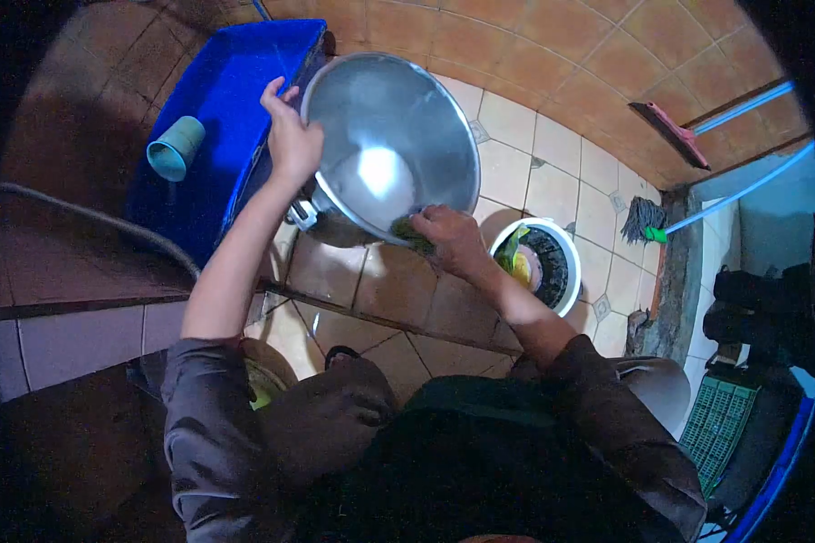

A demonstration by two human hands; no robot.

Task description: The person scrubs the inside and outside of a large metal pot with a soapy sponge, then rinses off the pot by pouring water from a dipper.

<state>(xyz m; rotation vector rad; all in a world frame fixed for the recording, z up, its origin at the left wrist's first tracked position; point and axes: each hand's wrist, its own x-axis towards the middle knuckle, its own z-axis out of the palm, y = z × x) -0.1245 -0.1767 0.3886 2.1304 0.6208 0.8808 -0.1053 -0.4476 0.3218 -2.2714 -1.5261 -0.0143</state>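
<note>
A large shiny metal pot (435, 118) is tilted with its open mouth toward me, a side handle (302, 214) showing at its lower left. My left hand (294, 140) holds the pot at the left rim, thumb near the edge and some fingers stretched upward. At the lower rim, my right hand (448, 237) is closed around a dark green scouring pad (411, 233) and presses it to the metal. Part of the pad is hidden under the fingers.
A blue tub (235, 81) with a pale green cup (177, 147) stands left, near a hose (100, 213). Right of the pot sits a white-rimmed bucket (574, 271) holding a yellow-green packet (516, 255). A squeegee (675, 134), mop (645, 221) and green crate (719, 425) are farther right.
</note>
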